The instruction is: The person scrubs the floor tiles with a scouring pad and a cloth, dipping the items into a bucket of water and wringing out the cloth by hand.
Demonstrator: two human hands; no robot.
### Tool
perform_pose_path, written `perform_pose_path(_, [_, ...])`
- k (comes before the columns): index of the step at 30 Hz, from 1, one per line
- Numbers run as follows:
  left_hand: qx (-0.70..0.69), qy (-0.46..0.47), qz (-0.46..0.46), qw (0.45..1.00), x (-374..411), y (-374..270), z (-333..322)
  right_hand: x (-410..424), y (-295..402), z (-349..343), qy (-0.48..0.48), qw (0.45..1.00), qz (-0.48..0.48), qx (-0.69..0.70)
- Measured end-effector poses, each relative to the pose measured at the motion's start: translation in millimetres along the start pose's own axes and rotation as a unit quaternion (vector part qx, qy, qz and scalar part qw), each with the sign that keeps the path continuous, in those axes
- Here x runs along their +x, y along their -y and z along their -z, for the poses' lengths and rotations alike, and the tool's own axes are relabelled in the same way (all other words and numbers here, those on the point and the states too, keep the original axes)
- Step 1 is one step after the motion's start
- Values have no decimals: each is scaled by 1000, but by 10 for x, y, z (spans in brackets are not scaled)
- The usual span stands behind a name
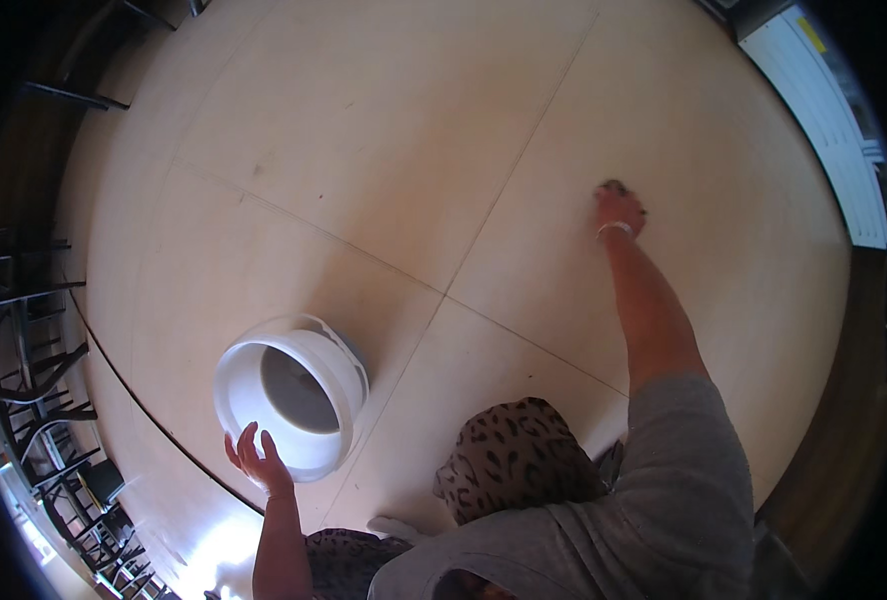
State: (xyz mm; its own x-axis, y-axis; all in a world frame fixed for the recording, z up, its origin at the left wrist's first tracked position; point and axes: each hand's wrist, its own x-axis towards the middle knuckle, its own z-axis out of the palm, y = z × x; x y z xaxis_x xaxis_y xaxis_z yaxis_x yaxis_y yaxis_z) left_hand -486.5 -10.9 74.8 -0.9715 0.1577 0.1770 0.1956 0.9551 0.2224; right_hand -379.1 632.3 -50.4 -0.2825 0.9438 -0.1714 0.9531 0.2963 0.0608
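A white plastic bucket (338, 454) stands on the pale floor (443, 150) to the left, with grey liquid (301, 390) in its bottom and its handle lowered over the far side. My left hand (263, 466) is at the near rim, fingers spread and holding nothing; whether it touches the bucket I cannot tell. Far out to the right, my right hand (622, 211) is down at the floor, palm underneath. A small dark object (613, 184) shows at its fingertips, gripped under the hand, too blurred to name.
Straight seams cross the floor, and a dark cable-like line (143, 409) curves along the left. Several dark-framed chairs or tables (46, 405) line the left edge. A white cabinet-like unit (811, 120) stands at the upper right. My patterned knee (518, 457) is on the near floor.
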Motion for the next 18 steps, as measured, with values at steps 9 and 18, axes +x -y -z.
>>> perform_pose_path(9, [9,-22,-38,999,89,-85,-20,-277,1623,-579,-171,937,299,56])
perform_pose_path(18, [24,-22,-62,998,48,-101,113,-627,2668,-32,44,926,369,70])
